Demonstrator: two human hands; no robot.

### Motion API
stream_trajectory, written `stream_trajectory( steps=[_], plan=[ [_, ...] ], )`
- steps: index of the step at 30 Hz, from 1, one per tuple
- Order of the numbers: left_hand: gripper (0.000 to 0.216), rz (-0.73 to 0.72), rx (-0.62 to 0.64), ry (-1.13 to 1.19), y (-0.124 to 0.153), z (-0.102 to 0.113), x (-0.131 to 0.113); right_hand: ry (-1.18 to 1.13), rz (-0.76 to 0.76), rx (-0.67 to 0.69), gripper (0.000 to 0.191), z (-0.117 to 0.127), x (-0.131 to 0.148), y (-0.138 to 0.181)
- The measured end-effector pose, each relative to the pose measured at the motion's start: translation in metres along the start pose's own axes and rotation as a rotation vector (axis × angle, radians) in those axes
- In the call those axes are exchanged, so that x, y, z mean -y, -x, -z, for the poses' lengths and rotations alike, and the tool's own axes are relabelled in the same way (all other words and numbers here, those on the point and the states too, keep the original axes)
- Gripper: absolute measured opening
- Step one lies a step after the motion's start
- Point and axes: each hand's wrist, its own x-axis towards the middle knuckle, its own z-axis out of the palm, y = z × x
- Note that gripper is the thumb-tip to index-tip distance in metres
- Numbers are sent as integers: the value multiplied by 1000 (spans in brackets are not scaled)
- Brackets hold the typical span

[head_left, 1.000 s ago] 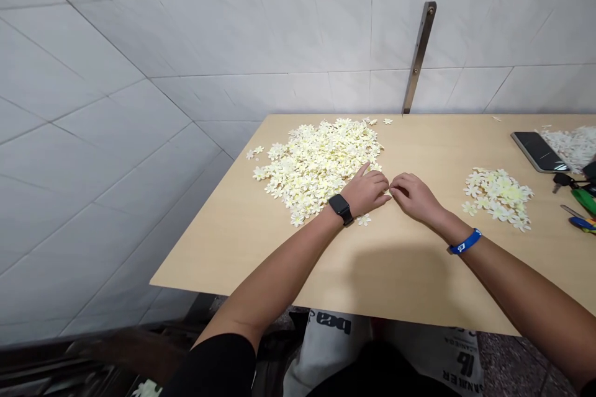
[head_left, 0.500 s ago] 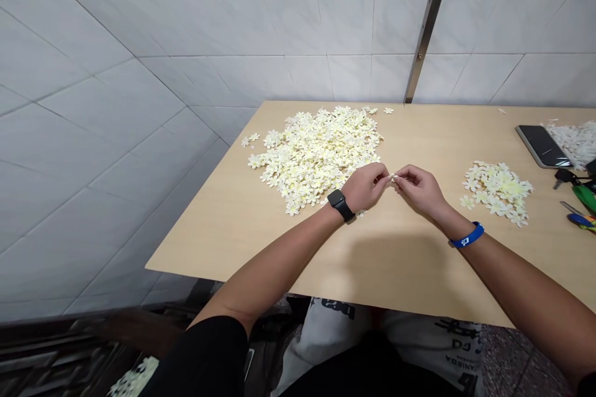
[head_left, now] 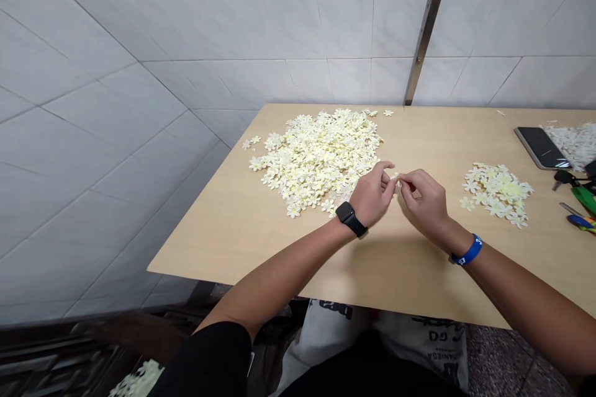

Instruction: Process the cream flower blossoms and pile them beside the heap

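Over the wooden table, my two hands meet at a small white artificial flower [head_left: 397,177], partly covered by fingertips. My right hand [head_left: 426,198], with a blue wristband, pinches it between thumb and index finger. Close beside, my left hand [head_left: 372,194] has its index finger lifted away from the thumb; the thumb tip is near or touching the flower, and its other fingers are curled. A large heap of cream-white flowers [head_left: 321,155] with yellow centres lies just beyond and left of my left hand. A smaller pile of flowers [head_left: 498,191] lies right of my right hand.
On the right of the table [head_left: 209,242] lie a phone [head_left: 542,147], a heap of thin white pieces [head_left: 577,141], dark keys [head_left: 562,178] and blue-handled scissors [head_left: 582,221]. A tiled wall [head_left: 233,6] with a metal bar [head_left: 423,43] stands behind. More flowers [head_left: 137,379] sit low at left.
My left index finger has lifted away from its thumb, where both hands pinched together before. Both hands have shifted slightly to the right.
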Motion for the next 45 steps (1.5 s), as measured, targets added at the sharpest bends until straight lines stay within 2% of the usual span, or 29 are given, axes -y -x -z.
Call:
stream_trajectory(
  steps=[5, 9, 12, 14, 15, 18, 20, 22, 26, 28, 31, 35, 37, 40, 42, 45],
  plan=[
    [6, -14, -36, 61, -3, 5, 2, -316, -376, -37, 7, -7, 5, 1],
    [16, -130, -41, -119, 1, 1, 8, -485, -536, -85, 7, -11, 14, 3],
    [22, -175, -11, -176, 5, -3, 6, -391, -503, -100, 9, -9, 19, 5],
    [19, -109, -6, -73, 7, -5, 2, -241, -370, -108, 12, -6, 18, 5],
    [17, -28, -15, 22, 6, -5, -1, -166, -279, -113, 14, -4, 17, 5],
    [10, 368, 28, 510, 1, -2, -7, -43, -29, -109, 21, 0, 11, 3],
    [18, 498, 79, 706, -3, 2, -7, -39, 23, -88, 20, 0, 8, 1],
    [24, 471, 83, 766, -6, 6, -7, -68, -35, -75, 16, -1, 7, 0],
    [28, 370, 50, 748, -7, 10, -9, -284, -302, -68, 12, -5, 12, 2],
    [27, 360, 46, 713, -5, 10, -11, -329, -351, -51, 6, -5, 15, 4],
    [24, 398, 37, 643, 0, 5, -15, -161, -280, -56, 4, -3, 18, 5],
    [21, 561, 25, 594, 7, -4, -18, 62, -138, -19, 9, -3, 14, 6],
    [19, 548, 3, 569, 10, -7, -18, 110, -69, 16, 11, -3, 10, 5],
    [19, 436, -28, 495, 10, -8, -17, 123, -41, 17, 11, -3, 5, 4],
    [14, 419, -19, 528, 9, -7, -16, 32, -135, -8, 8, -3, 5, 2],
    [18, 461, -18, 667, 7, -4, -13, -234, -377, -21, 16, -3, 7, 0]
  ],
)
